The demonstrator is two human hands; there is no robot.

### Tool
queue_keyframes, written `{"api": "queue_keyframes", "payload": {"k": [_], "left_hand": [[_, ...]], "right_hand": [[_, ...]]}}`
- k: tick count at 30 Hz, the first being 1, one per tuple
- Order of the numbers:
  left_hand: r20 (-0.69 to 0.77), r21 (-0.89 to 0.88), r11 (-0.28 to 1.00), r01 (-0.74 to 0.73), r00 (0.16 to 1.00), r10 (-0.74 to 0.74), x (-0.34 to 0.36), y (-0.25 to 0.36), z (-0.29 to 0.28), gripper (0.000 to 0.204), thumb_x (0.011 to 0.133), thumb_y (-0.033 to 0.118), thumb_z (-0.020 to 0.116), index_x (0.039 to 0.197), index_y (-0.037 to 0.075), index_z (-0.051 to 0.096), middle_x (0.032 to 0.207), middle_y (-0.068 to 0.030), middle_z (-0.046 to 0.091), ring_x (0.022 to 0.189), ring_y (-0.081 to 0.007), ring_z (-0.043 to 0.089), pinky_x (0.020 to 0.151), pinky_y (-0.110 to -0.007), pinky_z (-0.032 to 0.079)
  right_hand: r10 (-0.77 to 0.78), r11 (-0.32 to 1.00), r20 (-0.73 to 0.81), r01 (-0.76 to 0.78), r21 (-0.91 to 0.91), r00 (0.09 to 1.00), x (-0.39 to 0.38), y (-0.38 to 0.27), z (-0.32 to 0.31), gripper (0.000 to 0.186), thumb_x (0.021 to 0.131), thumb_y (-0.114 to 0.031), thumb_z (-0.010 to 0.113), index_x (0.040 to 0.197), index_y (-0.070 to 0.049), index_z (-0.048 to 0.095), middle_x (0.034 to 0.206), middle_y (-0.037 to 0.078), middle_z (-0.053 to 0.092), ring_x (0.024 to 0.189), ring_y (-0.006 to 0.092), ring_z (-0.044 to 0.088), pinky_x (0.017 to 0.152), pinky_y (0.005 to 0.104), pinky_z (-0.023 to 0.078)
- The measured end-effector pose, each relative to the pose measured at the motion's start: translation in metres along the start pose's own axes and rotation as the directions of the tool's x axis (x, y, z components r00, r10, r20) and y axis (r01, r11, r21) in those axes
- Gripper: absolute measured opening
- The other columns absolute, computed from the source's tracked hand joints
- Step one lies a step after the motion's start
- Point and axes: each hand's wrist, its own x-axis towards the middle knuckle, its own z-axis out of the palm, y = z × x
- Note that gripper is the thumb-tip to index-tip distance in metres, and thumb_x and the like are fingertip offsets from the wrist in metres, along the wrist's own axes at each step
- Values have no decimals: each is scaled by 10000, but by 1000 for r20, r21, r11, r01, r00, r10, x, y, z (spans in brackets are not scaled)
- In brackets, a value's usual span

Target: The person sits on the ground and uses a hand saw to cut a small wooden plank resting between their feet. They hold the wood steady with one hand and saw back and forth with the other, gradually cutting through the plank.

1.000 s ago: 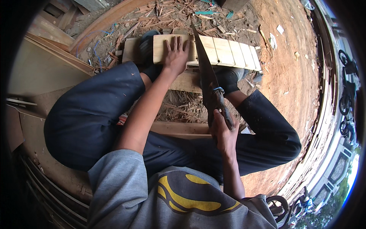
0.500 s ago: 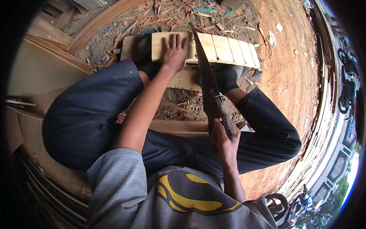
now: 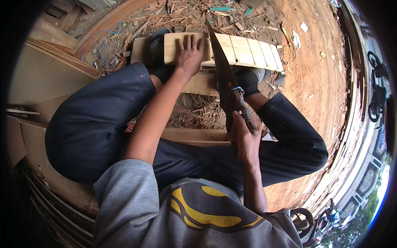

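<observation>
A pale wooden board (image 3: 244, 51) lies crosswise ahead of me, with several dark lines running across its right part. My left hand (image 3: 190, 56) rests flat on the board's left part, fingers spread and pressing down. In my right hand (image 3: 245, 132) is the wooden handle of a handsaw (image 3: 225, 76), fingers wrapped round it. The long dark blade points away from me and crosses the board at the line just right of my left hand. My feet are at the board, the right shoe (image 3: 248, 80) partly beneath it.
Under the board lies another wooden plank (image 3: 201, 84). Wood chips and scraps (image 3: 190, 111) cover the ground. A timber beam (image 3: 194, 135) runs across in front of my lap. Sheets of wood (image 3: 53, 78) lean at the left; motorcycles (image 3: 376, 87) stand far right.
My right hand and the saw have moved forward, away from me, along the cut line. My left hand stays on the board.
</observation>
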Motion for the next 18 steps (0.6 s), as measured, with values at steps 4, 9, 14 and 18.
{"api": "queue_keyframes", "payload": {"k": [4, 9, 14, 18], "left_hand": [[1, -27, 1000, -1, 1000, 1, -1, 2, -2, 920, 735, 210, 743, 1489, 26, 247, 1511, -293, 259, 1421, -445, 220, 1127, -661, 135], [-31, -30, 1000, -11, 999, 10, -1, 0, 1, 897, 738, 206, 745, 1477, 19, 272, 1500, -295, 281, 1413, -442, 246, 1125, -661, 151], [2, -52, 999, -16, 1000, 16, 0, 0, -4, 883, 750, 180, 725, 1484, 19, 262, 1505, -296, 273, 1422, -441, 228, 1127, -659, 142], [12, -64, 998, -6, 1000, 7, 0, -1, -3, 851, 762, 155, 686, 1486, 19, 260, 1507, -293, 272, 1426, -438, 222, 1132, -655, 129]], "right_hand": [[12, 998, 7, -12, -62, 1000, 3, -10, 0, 256, 935, -190, 594, 739, -28, 566, 639, -45, 500, 566, 33, 406, 488, 237, 299], [-22, 991, 15, 24, -130, 1000, -10, -2, -9, 264, 934, -185, 604, 732, -18, 571, 638, -44, 491, 589, 34, 399, 514, 250, 312], [-12, 996, -6, 12, -93, 1000, -1, 10, -2, 236, 940, -169, 606, 775, -1, 582, 634, -46, 480, 586, 34, 397, 505, 247, 309], [-13, 995, 17, 15, -101, 1000, 21, 4, 5, 231, 939, -184, 603, 815, 12, 598, 629, -43, 476, 584, 35, 396, 503, 249, 313]]}}
